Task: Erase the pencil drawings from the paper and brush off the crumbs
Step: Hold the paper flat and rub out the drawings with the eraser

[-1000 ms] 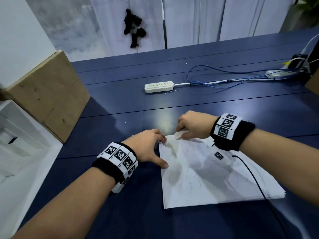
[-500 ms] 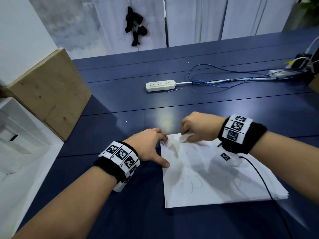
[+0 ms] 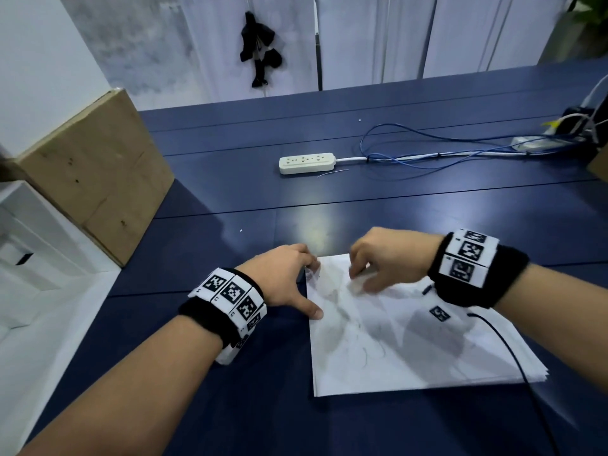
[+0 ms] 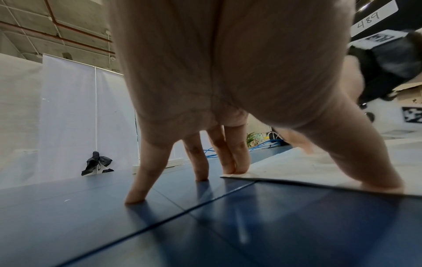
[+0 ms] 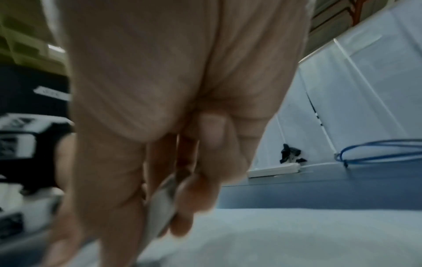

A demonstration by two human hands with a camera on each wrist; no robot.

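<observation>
A white sheet of paper (image 3: 411, 340) with faint pencil scribbles lies on the dark blue table (image 3: 230, 199). My left hand (image 3: 289, 278) presses straight fingers (image 4: 237, 162) and thumb on the paper's (image 4: 297, 168) far-left corner and left edge. My right hand (image 3: 378, 261) is over the sheet's far edge and pinches a white eraser (image 5: 160, 207) between thumb and fingers, its lower end on the paper (image 5: 297, 234). In the head view the eraser (image 3: 358, 286) is a pale blur under that hand.
A cardboard box (image 3: 95, 179) and a white box (image 3: 26, 258) stand at the left. A white power strip (image 3: 307, 162) with blue cables (image 3: 444, 149) lies further back. A black wire (image 3: 513, 357) runs from my right wristband over the paper's right side.
My right hand with the eraser has slid from the paper's far edge slightly toward me and to the right across the sheet. The left hand has kept its place on the corner.
</observation>
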